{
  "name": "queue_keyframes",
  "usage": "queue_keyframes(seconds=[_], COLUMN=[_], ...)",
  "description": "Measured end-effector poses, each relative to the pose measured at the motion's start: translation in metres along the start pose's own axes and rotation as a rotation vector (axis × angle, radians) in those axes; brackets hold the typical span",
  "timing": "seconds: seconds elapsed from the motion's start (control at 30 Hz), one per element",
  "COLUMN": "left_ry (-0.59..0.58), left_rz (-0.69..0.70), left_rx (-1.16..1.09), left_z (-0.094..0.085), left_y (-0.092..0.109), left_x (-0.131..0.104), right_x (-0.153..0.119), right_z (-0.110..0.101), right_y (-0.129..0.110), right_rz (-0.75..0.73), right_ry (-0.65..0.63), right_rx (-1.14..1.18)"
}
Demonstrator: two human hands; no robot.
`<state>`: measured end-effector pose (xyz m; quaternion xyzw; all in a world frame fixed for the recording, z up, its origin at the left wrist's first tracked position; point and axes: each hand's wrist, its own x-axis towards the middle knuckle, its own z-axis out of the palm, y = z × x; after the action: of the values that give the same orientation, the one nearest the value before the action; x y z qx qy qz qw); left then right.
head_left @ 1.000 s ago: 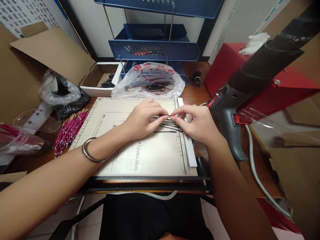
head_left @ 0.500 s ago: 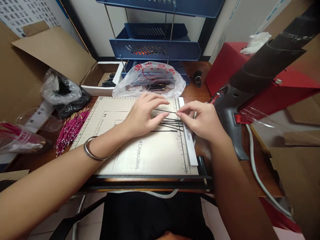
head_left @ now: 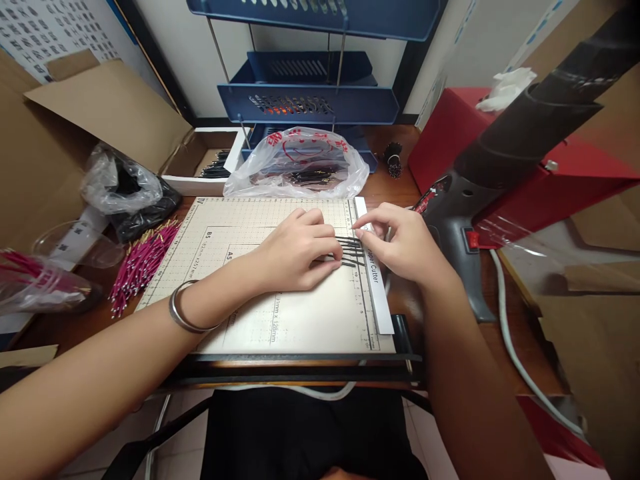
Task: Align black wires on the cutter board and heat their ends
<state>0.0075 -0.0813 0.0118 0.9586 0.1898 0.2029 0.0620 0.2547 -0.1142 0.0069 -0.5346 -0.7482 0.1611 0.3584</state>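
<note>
Black strands point(head_left: 353, 247) lie at right on the cutter board point(head_left: 305, 327). Left hand point(head_left: 303, 253) curls over them; right hand point(head_left: 397, 243), fingertips nearly together, sits at their far side. Cannot tell whether either grips.

And at the back it's a pale wall point(head_left: 205, 73), boxed in by dark uprights, one slanting down on the left, the other on the right! Right in front of it, a blue tiered rack point(head_left: 307, 103) climbs on thin metal rods, its tiers pierced with slots, a flash of orange showing through the middle one. Over to the upper left, a white printed sheet point(head_left: 60, 30) carries rows of dark marks. Down below, the reddish-brown wooden counter point(head_left: 387, 190) takes a soft sheen, the light whitest up on that wall, and beneath its front edge lies pale, pinkish tiled floor point(head_left: 185, 453), seams showing, in dimmer light.
</note>
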Motion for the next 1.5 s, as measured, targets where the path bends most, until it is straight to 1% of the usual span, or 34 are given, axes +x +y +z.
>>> queue_keyframes(seconds=[0.13,0.33,0.5,0.7,0.83,1.0,1.1,1.2,1.27,1.33,1.43,1.5], left_ry=[0.028,0.067,0.051,0.051,0.089,0.089,0.121,0.161,0.152,0.118,0.063,0.05], left_rz=[-0.015,-0.015,-0.061,-0.079,-0.126,-0.177,-0.203,-0.199,-0.184,-0.176,-0.179,-0.175], left_rx=[0.024,0.068,0.095,0.07,0.085,0.087,0.1,0.085,0.066,0.045,0.033,0.052], left_z=[0.005,0.012,0.014,0.014,0.014,0.016,0.017,0.016,0.013,0.009,0.007,0.007], left_y=[0.004,0.014,0.02,0.019,0.02,0.018,0.014,0.009,0.006,0.004,0.004,0.006], left_x=[0.003,0.008,0.009,0.009,0.009,0.01,0.01,0.007,0.004,0.002,-0.001,-0.003], right_x=[-0.003,-0.004,-0.003,-0.002,-0.002,-0.001,-0.002,-0.003,-0.003,-0.004,-0.003,-0.003], right_z=[-0.001,0.001,0.003,0.004,0.005,0.005,0.006,0.007,0.007,0.007,0.005,0.003], right_y=[0.004,0.008,0.006,0.009,0.009,0.007,0.006,0.007,0.006,0.005,0.002,0.001], right_rz=[-0.054,-0.095,-0.078,-0.072,-0.034,-0.006,0.011,0.019,0.023,0.027,0.043,0.054], right_ry=[0.06,0.027,0.021,0.008,-0.003,-0.03,-0.052,-0.065,-0.077,-0.091,-0.103,-0.114], right_rx=[0.014,0.083,0.086,0.096,0.064,0.045,0.025,0.01,0.007,0.006,-0.001,-0.002])
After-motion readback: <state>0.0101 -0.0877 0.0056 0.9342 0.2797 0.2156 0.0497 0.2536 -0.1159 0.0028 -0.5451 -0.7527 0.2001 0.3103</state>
